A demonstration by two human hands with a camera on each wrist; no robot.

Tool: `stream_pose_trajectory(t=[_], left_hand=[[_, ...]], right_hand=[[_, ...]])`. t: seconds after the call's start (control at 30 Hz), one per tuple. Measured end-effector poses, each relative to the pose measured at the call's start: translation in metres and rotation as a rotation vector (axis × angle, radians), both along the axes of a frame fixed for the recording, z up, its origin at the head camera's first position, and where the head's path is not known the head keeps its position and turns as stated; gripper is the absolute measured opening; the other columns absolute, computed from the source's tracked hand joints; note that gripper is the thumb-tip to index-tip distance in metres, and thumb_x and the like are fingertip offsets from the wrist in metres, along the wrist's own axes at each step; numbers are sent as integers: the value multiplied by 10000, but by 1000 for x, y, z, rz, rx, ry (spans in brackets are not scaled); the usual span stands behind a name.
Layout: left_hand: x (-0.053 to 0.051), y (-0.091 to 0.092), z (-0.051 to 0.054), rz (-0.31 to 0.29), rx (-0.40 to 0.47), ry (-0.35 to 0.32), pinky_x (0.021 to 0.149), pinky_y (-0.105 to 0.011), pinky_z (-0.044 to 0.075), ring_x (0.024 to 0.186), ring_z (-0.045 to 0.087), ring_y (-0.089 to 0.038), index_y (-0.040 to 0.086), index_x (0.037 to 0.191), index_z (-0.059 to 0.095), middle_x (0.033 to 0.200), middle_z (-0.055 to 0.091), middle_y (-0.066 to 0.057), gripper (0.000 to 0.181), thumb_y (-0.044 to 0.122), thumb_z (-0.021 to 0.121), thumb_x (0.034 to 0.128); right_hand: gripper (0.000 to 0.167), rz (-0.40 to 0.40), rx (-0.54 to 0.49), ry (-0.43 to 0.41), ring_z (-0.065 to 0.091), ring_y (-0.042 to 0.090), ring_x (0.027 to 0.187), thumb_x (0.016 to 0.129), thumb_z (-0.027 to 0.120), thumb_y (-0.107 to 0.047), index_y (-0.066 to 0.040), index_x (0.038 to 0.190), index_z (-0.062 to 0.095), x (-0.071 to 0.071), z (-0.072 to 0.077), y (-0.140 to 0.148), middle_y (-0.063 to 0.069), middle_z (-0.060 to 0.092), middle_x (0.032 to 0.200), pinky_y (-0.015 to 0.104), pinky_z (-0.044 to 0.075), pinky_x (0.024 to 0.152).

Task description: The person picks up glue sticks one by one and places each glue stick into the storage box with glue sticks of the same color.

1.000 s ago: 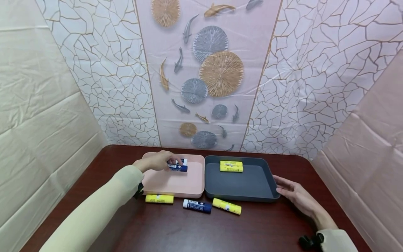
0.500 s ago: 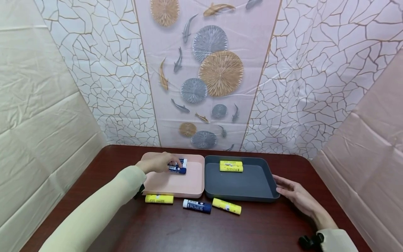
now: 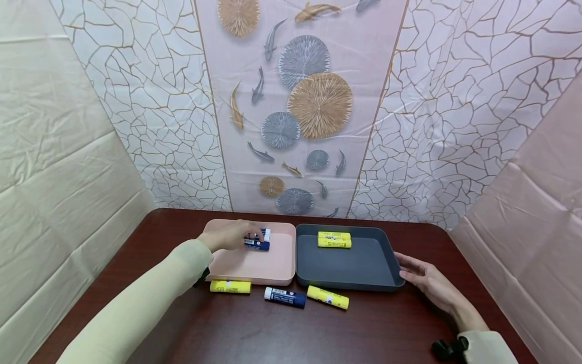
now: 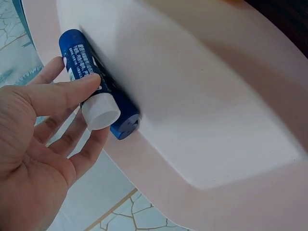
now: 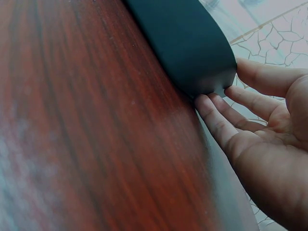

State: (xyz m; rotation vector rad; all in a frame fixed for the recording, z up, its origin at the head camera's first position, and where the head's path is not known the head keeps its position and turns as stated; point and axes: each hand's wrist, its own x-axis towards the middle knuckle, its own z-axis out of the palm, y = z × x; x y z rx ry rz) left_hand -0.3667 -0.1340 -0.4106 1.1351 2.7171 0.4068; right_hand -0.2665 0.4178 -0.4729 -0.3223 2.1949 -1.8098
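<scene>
Over the pink tray [image 3: 254, 270], my left hand [image 3: 227, 236] pinches a blue glue stick with a white cap [image 4: 98, 108] between thumb and fingers. Against it lies a second blue stick [image 4: 126, 115], at the tray's far side. My right hand [image 3: 432, 283] touches the right end of the dark grey tray [image 3: 350, 283]; in the right wrist view its straight fingers [image 5: 216, 120] rest at the tray's corner [image 5: 207, 72]. Two yellow sticks [image 3: 334, 239] lie side by side in the grey tray.
In front of the trays, on the dark red table [image 3: 282, 338], lie a yellow stick [image 3: 230, 287] at the left, a blue stick with a white cap [image 3: 285, 297] in the middle and another yellow stick [image 3: 328, 298] set at a slant. Patterned cloth [image 3: 282, 167] hangs behind.
My left hand has shifted slightly, and the blue stick in its fingers sits slightly nearer the front than a second ago. The right hand and both trays have stayed in place.
</scene>
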Motion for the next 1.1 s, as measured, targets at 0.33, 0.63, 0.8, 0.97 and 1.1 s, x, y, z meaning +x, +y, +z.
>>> stream_pose_trajectory(t=[0.33, 0.63, 0.8, 0.97, 1.1], left_hand=[[2, -2, -5, 24, -36, 30, 1007, -434, 495, 1122, 601, -265, 199, 1201, 702, 1333, 628, -65, 587, -255, 591, 845], [6, -1, -4, 21, -36, 51, 973, -426, 497, 1065, 594, -244, 196, 1211, 669, 1320, 600, -91, 533, -204, 672, 858], [7, -2, -4, 28, -41, 71, 984, -433, 504, 1069, 602, -242, 196, 1223, 673, 1309, 606, -95, 530, -189, 680, 858], [6, -2, -4, 53, -44, 74, 986, -423, 504, 1069, 599, -226, 214, 1230, 674, 1297, 614, -82, 536, -172, 681, 858], [7, -3, -4, 82, -43, 50, 1017, -456, 489, 1171, 600, -276, 222, 1225, 664, 1361, 607, -124, 516, -141, 699, 860]], right_hand=[[648, -4, -1, -4, 574, 44, 1289, 1084, 560, -126, 17, 1632, 245, -1, -2, 1, 301, 239, 1652, 236, 510, 996], [642, 0, -1, -1, 576, 47, 1288, 1083, 558, -120, 12, 1632, 252, -1, -1, 0, 306, 246, 1648, 238, 512, 993], [634, 11, 0, 16, 578, 56, 1291, 1084, 548, -105, 19, 1630, 249, 0, 0, 1, 309, 261, 1640, 236, 510, 996], [633, 9, 9, 22, 575, 58, 1295, 1083, 551, -108, 9, 1631, 256, -1, -1, 1, 286, 283, 1640, 234, 508, 998], [636, 3, 16, 21, 573, 50, 1292, 1082, 556, -110, 11, 1630, 258, 0, -2, 1, 282, 287, 1638, 230, 507, 996]])
